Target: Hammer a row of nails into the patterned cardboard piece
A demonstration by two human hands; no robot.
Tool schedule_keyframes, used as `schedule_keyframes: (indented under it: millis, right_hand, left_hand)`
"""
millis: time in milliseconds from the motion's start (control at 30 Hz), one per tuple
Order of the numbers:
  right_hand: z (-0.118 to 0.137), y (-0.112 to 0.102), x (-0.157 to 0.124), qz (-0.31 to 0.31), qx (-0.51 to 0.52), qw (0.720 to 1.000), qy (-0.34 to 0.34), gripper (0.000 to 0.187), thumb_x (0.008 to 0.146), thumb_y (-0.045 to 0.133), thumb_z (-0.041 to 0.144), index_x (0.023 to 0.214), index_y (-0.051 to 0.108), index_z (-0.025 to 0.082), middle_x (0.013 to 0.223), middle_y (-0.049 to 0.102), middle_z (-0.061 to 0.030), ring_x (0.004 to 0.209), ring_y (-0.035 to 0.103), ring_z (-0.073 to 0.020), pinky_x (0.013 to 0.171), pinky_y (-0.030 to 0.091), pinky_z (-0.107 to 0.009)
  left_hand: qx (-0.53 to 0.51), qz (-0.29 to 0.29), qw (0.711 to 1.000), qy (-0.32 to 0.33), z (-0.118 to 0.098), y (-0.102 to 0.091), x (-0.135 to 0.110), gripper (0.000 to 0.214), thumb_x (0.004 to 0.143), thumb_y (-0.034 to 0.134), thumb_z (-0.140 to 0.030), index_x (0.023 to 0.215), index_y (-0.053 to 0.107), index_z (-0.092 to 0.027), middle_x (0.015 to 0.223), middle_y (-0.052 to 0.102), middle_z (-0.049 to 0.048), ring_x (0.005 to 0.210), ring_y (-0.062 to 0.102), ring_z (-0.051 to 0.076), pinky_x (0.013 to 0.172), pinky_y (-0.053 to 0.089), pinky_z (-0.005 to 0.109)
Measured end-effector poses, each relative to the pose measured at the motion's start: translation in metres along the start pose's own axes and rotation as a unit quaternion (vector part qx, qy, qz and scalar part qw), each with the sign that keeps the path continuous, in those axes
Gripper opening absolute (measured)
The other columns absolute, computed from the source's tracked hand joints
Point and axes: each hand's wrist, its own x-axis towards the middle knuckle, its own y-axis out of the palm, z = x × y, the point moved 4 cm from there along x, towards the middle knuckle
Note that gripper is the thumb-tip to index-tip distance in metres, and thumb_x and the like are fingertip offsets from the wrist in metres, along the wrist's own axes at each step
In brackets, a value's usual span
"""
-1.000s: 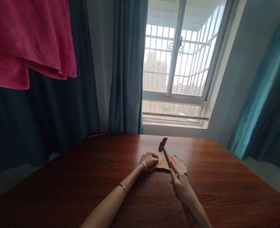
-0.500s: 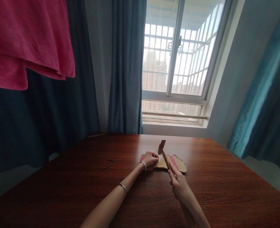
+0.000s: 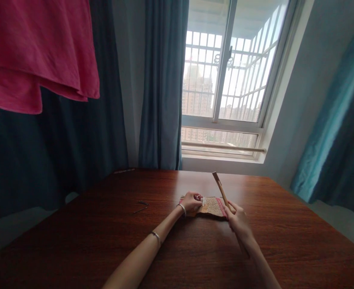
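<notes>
Nearest me are two bare forearms reaching over the brown table (image 3: 170, 257), both running out of my view before the elbow. A silvery bangle (image 3: 156, 236) sits on the left forearm, another bracelet (image 3: 182, 209) at the wrist.

The right hand (image 3: 238, 220) is closed around the wooden handle of a hammer (image 3: 220, 188), which slants up and away, its top clear of the patterned piece. The handle's lower end disappears behind the wrist, and the head is turned so narrow that I can't make out its shape.

Just ahead on the tabletop lies that patterned piece (image 3: 213, 206), tan with dark specks and a pink band, ragged along its near edge. The left hand (image 3: 191, 201) covers much of its left part, and the right hand blocks its right end. The left fingers are curled against a dark red, white-dotted thing (image 3: 198, 197), mostly hidden; whether they pinch it or only rest there, I cannot tell.

Off to the left lie two thin dark tools (image 3: 140, 209), too small to identify. Farther back, a pink cloth (image 3: 41, 56), cut off above, hangs before dark blue curtains (image 3: 161, 88). Beyond the barred window (image 3: 221, 80), glare washes out the buildings (image 3: 197, 94).
</notes>
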Motion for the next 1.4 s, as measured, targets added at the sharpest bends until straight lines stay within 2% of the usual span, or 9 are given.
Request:
schedule_keyframes:
  millis: [100, 167, 267, 367, 533, 667, 800, 967, 1400]
  right_hand:
    - [-0.019, -0.013, 0.024, -0.037, -0.077, 0.996, -0.002, 0.051, 0.076, 0.049, 0.046, 0.115, 0.061, 0.014, 0.054, 0.063, -0.0014, 0.042, 0.056, -0.0161, 0.043, 0.041, -0.025]
    - [-0.032, -0.023, 0.036, -0.073, -0.135, 0.988, -0.01, 0.049, 0.073, 0.053, 0.044, 0.112, 0.063, 0.015, 0.061, 0.067, -0.0046, 0.055, 0.063, -0.0201, 0.053, 0.045, -0.026]
    - [-0.049, -0.034, 0.046, -0.094, -0.204, 0.974, 0.005, 0.047, 0.072, 0.054, 0.042, 0.11, 0.065, 0.017, 0.074, 0.071, -0.0084, 0.073, 0.067, -0.0241, 0.063, 0.047, -0.028]
    - [-0.061, -0.042, 0.048, -0.087, -0.252, 0.963, 0.025, 0.046, 0.073, 0.052, 0.042, 0.11, 0.065, 0.017, 0.083, 0.072, -0.0112, 0.082, 0.067, -0.0254, 0.067, 0.047, -0.028]
    - [-0.068, -0.045, 0.045, -0.06, -0.306, 0.95, 0.029, 0.04, 0.074, 0.052, 0.04, 0.104, 0.068, 0.019, 0.093, 0.072, -0.0124, 0.091, 0.066, -0.0263, 0.073, 0.047, -0.029]
    - [-0.067, -0.044, 0.043, -0.045, -0.333, 0.942, 0.02, 0.034, 0.076, 0.049, 0.038, 0.099, 0.069, 0.023, 0.092, 0.072, -0.0105, 0.09, 0.066, -0.0256, 0.073, 0.046, -0.029]
    - [-0.066, -0.045, 0.039, -0.043, -0.358, 0.932, 0.029, 0.032, 0.076, 0.049, 0.037, 0.096, 0.069, 0.022, 0.09, 0.072, -0.0114, 0.087, 0.067, -0.0262, 0.071, 0.046, -0.03]
    - [-0.066, -0.045, 0.037, -0.032, -0.373, 0.927, 0.035, 0.028, 0.077, 0.049, 0.035, 0.091, 0.069, 0.02, 0.088, 0.071, -0.0126, 0.085, 0.067, -0.0271, 0.068, 0.047, -0.031]
    - [-0.056, -0.047, 0.028, -0.034, -0.406, 0.913, 0.035, 0.026, 0.081, 0.05, 0.033, 0.086, 0.068, 0.016, 0.089, 0.07, -0.0143, 0.083, 0.067, -0.0274, 0.066, 0.048, -0.03]
  left_hand:
    - [-0.107, 0.048, 0.993, 0.0, 0.004, -0.006, 0.005, 0.062, 0.05, 0.071, -0.017, 0.111, 0.061, -0.013, 0.089, 0.066, 0.0051, 0.075, 0.057, 0.014, 0.068, 0.044, 0.025]
    - [-0.193, 0.066, 0.979, -0.012, 0.006, -0.01, 0.007, 0.064, 0.052, 0.068, -0.014, 0.115, 0.058, -0.012, 0.094, 0.065, 0.0079, 0.078, 0.058, 0.015, 0.071, 0.045, 0.026]
    - [-0.304, 0.042, 0.951, -0.027, 0.008, -0.018, 0.007, 0.054, 0.06, 0.055, -0.015, 0.114, 0.059, -0.011, 0.098, 0.064, 0.0111, 0.084, 0.059, 0.015, 0.073, 0.046, 0.026]
    - [-0.36, -0.01, 0.932, -0.034, 0.01, -0.026, 0.006, 0.049, 0.061, 0.046, -0.015, 0.107, 0.062, -0.008, 0.095, 0.065, 0.0124, 0.083, 0.061, 0.016, 0.072, 0.048, 0.027]
    - [-0.268, -0.182, 0.942, -0.084, 0.023, -0.047, 0.002, 0.036, 0.057, 0.043, -0.011, 0.083, 0.068, -0.008, 0.076, 0.067, 0.0094, 0.07, 0.061, 0.014, 0.064, 0.048, 0.024]
    - [-0.195, -0.256, 0.943, -0.082, 0.028, -0.059, -0.005, 0.03, 0.057, 0.043, -0.011, 0.072, 0.069, -0.01, 0.069, 0.068, 0.0071, 0.066, 0.061, 0.015, 0.059, 0.048, 0.024]
    - [-0.147, -0.256, 0.954, -0.056, 0.03, -0.06, -0.011, 0.028, 0.059, 0.043, -0.01, 0.066, 0.069, -0.011, 0.068, 0.068, 0.0069, 0.067, 0.062, 0.016, 0.059, 0.048, 0.024]
    - [-0.092, -0.243, 0.963, -0.076, 0.034, -0.059, -0.014, 0.029, 0.06, 0.042, -0.007, 0.065, 0.07, -0.012, 0.067, 0.069, 0.0059, 0.069, 0.063, 0.016, 0.063, 0.049, 0.024]
    - [-0.087, -0.25, 0.96, -0.09, 0.032, -0.061, -0.021, 0.028, 0.061, 0.043, -0.006, 0.063, 0.07, -0.013, 0.066, 0.069, 0.0052, 0.067, 0.063, 0.016, 0.061, 0.05, 0.024]
